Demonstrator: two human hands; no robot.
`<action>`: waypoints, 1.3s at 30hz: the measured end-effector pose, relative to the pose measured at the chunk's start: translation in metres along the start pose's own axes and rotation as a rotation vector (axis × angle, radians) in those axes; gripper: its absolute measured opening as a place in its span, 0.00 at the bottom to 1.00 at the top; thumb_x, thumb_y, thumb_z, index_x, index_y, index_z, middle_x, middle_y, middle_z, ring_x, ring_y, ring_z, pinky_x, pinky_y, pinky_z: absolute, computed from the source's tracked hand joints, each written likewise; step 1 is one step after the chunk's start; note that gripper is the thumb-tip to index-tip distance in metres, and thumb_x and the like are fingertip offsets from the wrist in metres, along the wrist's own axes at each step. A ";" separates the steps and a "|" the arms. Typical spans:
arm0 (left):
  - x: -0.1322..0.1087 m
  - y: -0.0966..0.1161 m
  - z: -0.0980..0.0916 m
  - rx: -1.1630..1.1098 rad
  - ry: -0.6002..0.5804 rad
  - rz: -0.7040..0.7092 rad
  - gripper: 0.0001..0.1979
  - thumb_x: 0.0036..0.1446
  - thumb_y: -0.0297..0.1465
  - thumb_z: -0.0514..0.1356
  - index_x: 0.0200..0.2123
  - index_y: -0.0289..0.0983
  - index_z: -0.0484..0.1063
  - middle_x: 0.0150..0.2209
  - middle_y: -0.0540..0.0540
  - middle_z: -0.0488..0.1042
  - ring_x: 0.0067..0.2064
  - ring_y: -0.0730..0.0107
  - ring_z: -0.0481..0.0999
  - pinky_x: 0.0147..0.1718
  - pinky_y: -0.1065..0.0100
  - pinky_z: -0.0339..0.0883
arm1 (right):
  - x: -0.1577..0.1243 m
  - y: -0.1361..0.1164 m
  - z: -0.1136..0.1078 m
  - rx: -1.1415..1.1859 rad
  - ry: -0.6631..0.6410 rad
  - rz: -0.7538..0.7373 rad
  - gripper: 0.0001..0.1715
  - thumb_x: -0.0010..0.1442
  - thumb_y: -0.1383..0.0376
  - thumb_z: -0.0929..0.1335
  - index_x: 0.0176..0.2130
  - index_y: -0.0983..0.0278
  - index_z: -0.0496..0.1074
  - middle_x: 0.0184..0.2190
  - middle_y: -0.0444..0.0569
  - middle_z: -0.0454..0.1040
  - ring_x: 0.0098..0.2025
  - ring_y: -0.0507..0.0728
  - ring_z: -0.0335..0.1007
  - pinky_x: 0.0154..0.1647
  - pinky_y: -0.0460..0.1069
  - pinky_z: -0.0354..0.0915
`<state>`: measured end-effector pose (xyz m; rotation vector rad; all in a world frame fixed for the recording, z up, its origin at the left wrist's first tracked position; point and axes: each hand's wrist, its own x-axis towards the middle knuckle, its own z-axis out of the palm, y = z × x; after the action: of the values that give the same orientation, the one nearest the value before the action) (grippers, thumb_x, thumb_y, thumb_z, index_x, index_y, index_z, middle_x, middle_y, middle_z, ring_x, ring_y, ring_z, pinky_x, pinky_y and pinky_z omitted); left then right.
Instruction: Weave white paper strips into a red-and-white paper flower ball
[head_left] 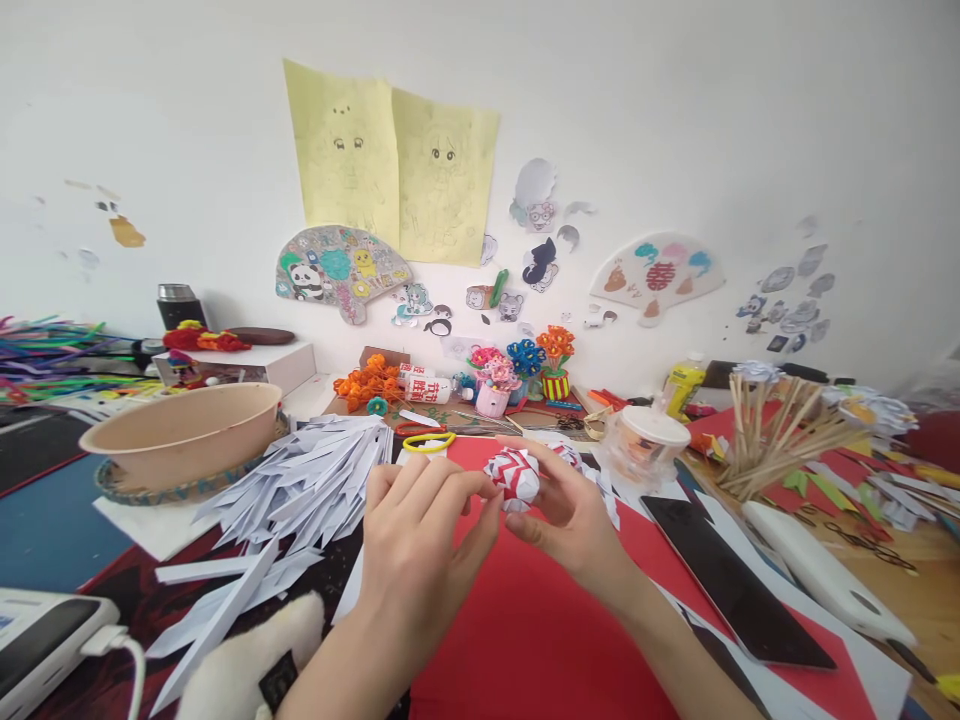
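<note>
A small ball of folded red and white paper [516, 478] is held up over the red sheet [525, 620] in the middle of the table. My right hand [574, 515] grips it from the right, thumb below and fingers behind. On its left side, my left hand [427, 530] pinches with thumb and index finger at the ball's edge; whether a paper tip is between them is too small to tell. Behind my right hand more red and white folded paper [568, 455] shows in part. Left of my hands lies a heap of folded white paper strips [315, 470].
Yellow-handled scissors [429, 441] lie beyond my hands. A beige basin [184, 430] stands at left, a phone [739, 580] and a white lidded tub [649, 435] at right. Pots of paper flowers [556, 365] line the wall. Wooden sticks [780, 420] fan out at far right.
</note>
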<state>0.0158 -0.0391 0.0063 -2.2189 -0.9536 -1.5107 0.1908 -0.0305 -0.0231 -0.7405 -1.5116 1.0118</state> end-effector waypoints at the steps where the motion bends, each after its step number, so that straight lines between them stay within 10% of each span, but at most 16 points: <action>1: 0.000 0.000 0.000 -0.029 -0.013 -0.022 0.07 0.60 0.24 0.60 0.30 0.40 0.72 0.24 0.54 0.73 0.28 0.71 0.70 0.32 0.64 0.52 | 0.000 0.000 0.000 0.005 0.003 -0.005 0.32 0.57 0.57 0.76 0.59 0.56 0.69 0.48 0.52 0.77 0.48 0.60 0.75 0.50 0.53 0.73; 13: 0.010 -0.009 -0.006 -0.579 -0.279 -0.492 0.05 0.56 0.32 0.65 0.28 0.40 0.78 0.23 0.52 0.73 0.25 0.71 0.65 0.25 0.70 0.58 | -0.001 -0.002 -0.002 0.062 -0.028 0.030 0.33 0.56 0.55 0.77 0.58 0.57 0.69 0.45 0.51 0.79 0.46 0.60 0.77 0.47 0.53 0.74; 39: 0.003 -0.006 -0.002 -0.317 -0.202 -0.240 0.07 0.60 0.28 0.63 0.28 0.41 0.72 0.26 0.54 0.73 0.30 0.69 0.69 0.33 0.64 0.54 | 0.001 -0.002 -0.004 0.120 -0.114 0.009 0.34 0.55 0.57 0.78 0.58 0.55 0.69 0.46 0.50 0.80 0.49 0.60 0.77 0.49 0.52 0.74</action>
<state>0.0111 -0.0348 0.0093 -2.5990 -1.1449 -1.6629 0.1951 -0.0295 -0.0204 -0.6145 -1.5309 1.1577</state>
